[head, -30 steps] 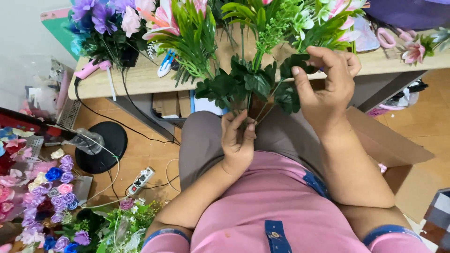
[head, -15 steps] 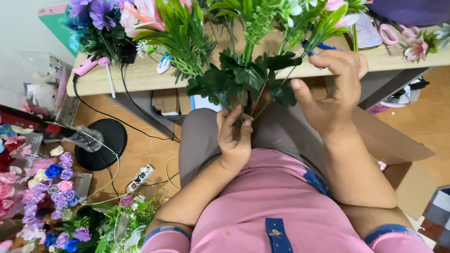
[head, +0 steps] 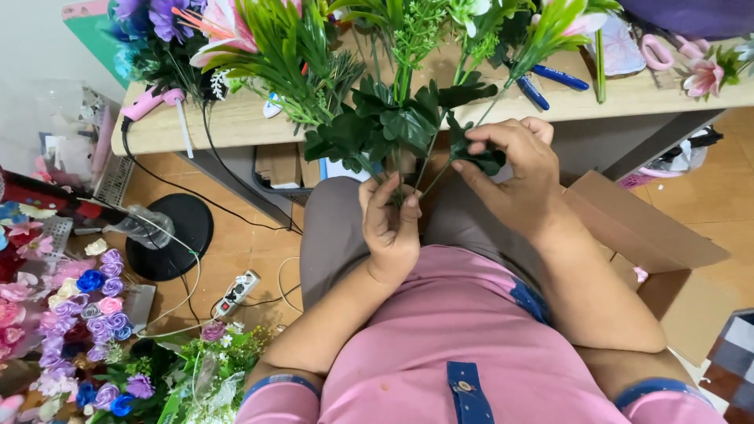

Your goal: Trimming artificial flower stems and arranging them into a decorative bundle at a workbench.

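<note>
Left hand (head: pixel 390 228) | fingers closed around artificial bouquet stems (head: pixel 408 184) || right hand (head: pixel 514 169) | fingers pinching dark green leaf (head: pixel 481 157) || wooden bench (head: pixel 236 122) beyond.

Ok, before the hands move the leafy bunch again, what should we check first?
1. Left hand grips the stems: ok, fingers are wrapped around them.
2. Right hand has hold of a dark green leaf: ok, fingertips pinch it.
3. Bunch of artificial greenery stands upright: ok, tops point toward the wooden table.
4. Stems all gathered together: cannot tell, the left hand hides them.
5. Blue-handled tool within reach: ok, it lies on the table just beyond the right hand.
6. Pink glue gun clear of the leaves: ok, it sits apart at the table's left end.
</note>
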